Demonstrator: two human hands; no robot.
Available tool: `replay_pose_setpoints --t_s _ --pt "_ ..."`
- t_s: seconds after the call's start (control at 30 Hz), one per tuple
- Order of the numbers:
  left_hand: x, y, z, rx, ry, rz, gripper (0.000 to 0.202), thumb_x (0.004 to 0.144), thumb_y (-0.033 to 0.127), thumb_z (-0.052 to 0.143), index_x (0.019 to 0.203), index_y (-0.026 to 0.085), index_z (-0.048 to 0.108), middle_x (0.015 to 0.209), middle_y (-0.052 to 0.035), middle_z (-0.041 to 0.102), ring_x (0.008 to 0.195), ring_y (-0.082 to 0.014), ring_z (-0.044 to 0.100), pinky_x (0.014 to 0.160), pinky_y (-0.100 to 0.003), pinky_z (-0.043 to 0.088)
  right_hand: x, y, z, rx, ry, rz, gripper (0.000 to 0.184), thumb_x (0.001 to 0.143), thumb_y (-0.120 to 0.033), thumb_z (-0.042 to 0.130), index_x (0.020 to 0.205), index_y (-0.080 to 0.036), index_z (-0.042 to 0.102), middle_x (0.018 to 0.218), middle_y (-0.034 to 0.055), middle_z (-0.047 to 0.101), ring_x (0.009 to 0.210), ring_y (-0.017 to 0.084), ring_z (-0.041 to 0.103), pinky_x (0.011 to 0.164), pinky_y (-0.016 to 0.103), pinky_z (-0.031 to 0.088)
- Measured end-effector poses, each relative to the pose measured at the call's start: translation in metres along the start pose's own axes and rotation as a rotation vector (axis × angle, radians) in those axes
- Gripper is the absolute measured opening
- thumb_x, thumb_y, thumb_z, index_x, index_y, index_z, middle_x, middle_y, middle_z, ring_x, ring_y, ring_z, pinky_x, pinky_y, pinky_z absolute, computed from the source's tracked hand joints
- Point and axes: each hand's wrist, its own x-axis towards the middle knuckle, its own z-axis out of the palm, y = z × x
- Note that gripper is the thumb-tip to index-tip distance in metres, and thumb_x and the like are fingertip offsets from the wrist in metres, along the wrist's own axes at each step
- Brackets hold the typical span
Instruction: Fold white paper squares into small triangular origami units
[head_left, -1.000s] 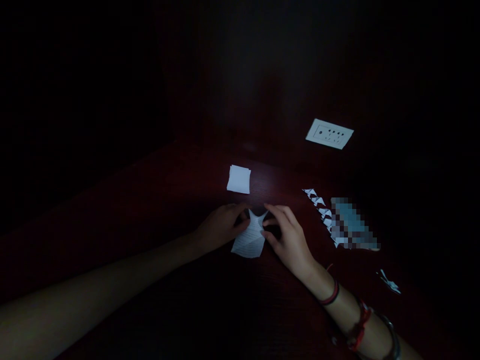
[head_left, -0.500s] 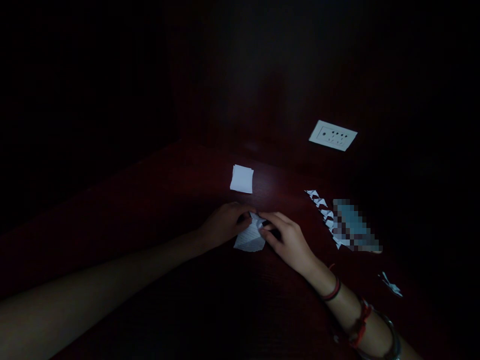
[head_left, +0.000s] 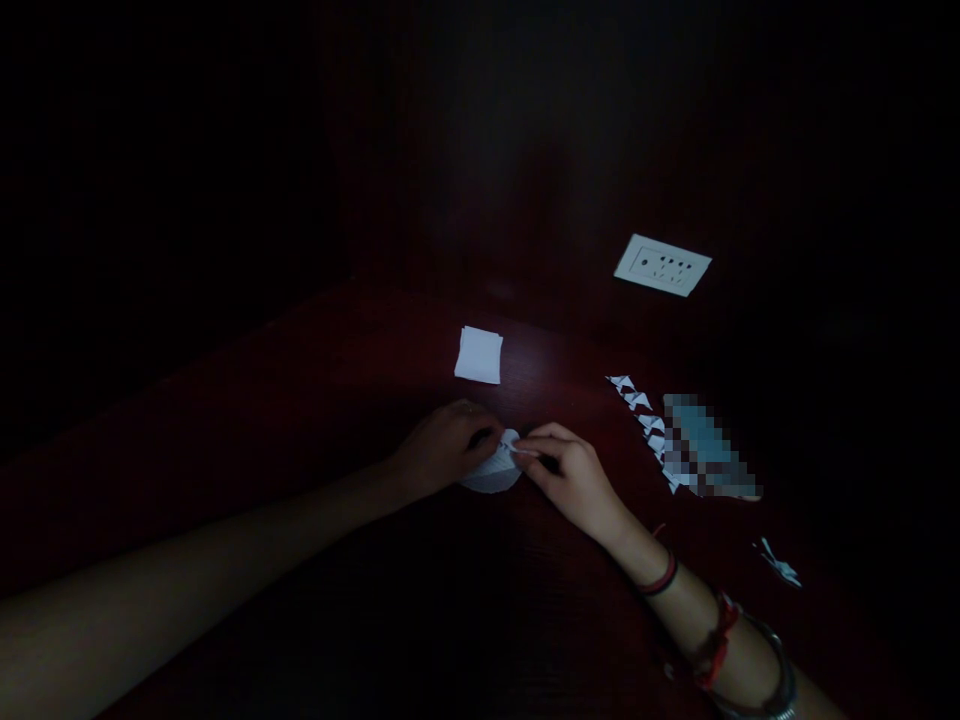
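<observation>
On a dark reddish table (head_left: pixel 315 400) lies a small piece of lined white paper (head_left: pixel 493 473), partly folded. My left hand (head_left: pixel 442 448) pinches its left side with curled fingers. My right hand (head_left: pixel 570 475) pinches its top right edge; red and dark bracelets circle that wrist. Most of the paper is covered by the two hands. The scene is very dim.
A small stack of white paper squares (head_left: pixel 478 355) lies just beyond my hands. To the right runs a row of several folded paper triangles (head_left: pixel 637 405) beside a blurred blue thing (head_left: pixel 705 448). A white socket plate (head_left: pixel 662 265) sits on the wall. Another folded scrap (head_left: pixel 778 563) lies far right.
The paper has been folded smaller: its raised top flaps were pushed down and together, and both hands closed in over it.
</observation>
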Motion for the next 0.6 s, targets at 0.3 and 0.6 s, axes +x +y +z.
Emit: replay_pose_setpoints --t_s 0.3,0.6 --pt "0.0003 0.0 0.0018 -0.231 0.018 -0.151 0.007 0.072 0.018 0.051 0.076 0.019 0.056 0.076 0.0021 0.058 0.071 -0.0117 0.053 0.064 -0.024 0.04 0.0035 0.0037 0.0017 0.067 0.053 0.099 0.019 0.07 -0.011 0.053 0.085 -0.017 0.063 0.078 0.0026 0.058 0.068 0.011 0.055 0.063 0.023 0.045" --pt "-0.0024 0.0009 0.0035 -0.421 -0.029 -0.144 0.014 0.072 0.016 0.053 0.086 0.019 0.054 0.082 0.0016 0.058 0.076 -0.0111 0.055 0.067 -0.024 0.043 0.0016 0.0079 0.0069 0.209 0.059 0.155 0.019 0.064 -0.006 0.054 0.078 -0.017 0.061 0.083 0.0021 0.051 0.063 0.008 0.055 0.058 0.02 0.047"
